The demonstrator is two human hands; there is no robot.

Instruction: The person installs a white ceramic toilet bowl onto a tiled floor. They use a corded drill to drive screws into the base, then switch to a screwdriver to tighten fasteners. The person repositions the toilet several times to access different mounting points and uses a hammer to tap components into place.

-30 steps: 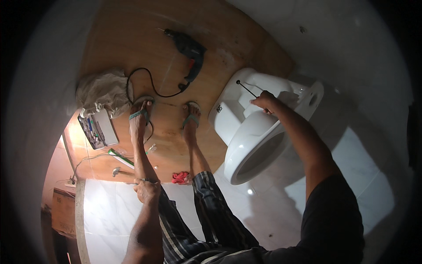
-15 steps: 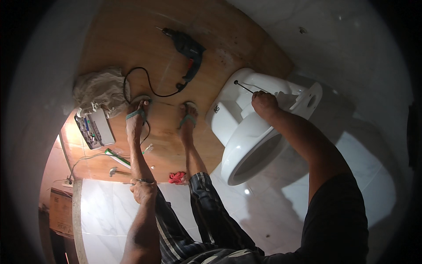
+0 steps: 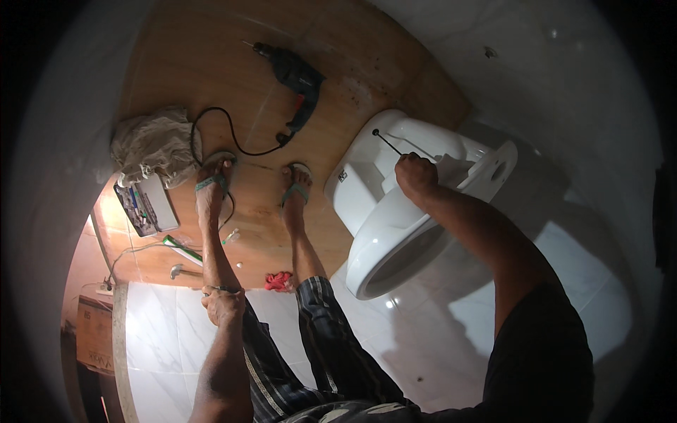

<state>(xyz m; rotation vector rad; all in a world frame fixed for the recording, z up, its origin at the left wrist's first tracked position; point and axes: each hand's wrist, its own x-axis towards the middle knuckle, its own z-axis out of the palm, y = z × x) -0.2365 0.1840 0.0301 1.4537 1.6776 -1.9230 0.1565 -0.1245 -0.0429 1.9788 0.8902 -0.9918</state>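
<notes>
1. Your right hand [image 3: 416, 176] is clenched around the handle of a thin, dark metal screwdriver [image 3: 388, 143]; its tip sits at a small hole on the back deck of the toilet bowl [image 3: 395, 233].
2. That bowl is smooth, glossy white ceramic with a rounded oval rim. It stands where the wooden floor [image 3: 211, 63] meets the pale wall, just right of your feet.
3. Your right arm reaches forward from the lower right, bent at the elbow, wrist above the rim.
4. Your left hand [image 3: 224, 304] hangs low by your left shin, fingers curled loosely; you cannot tell whether it holds anything.
5. A dark power drill [image 3: 296, 77] lies on the boards ahead of your feet, its black cord [image 3: 211, 130] looping back toward your left sandal.
6. A crumpled, soft grey cloth [image 3: 151, 144] lies at the left, touching an open flat case of small tools [image 3: 144, 206].
7. A small red rag [image 3: 278, 282] lies at the edge of the glossy white tiles [image 3: 162, 338], between your legs.
8. Open board remains between the drill and the bowl.
</notes>
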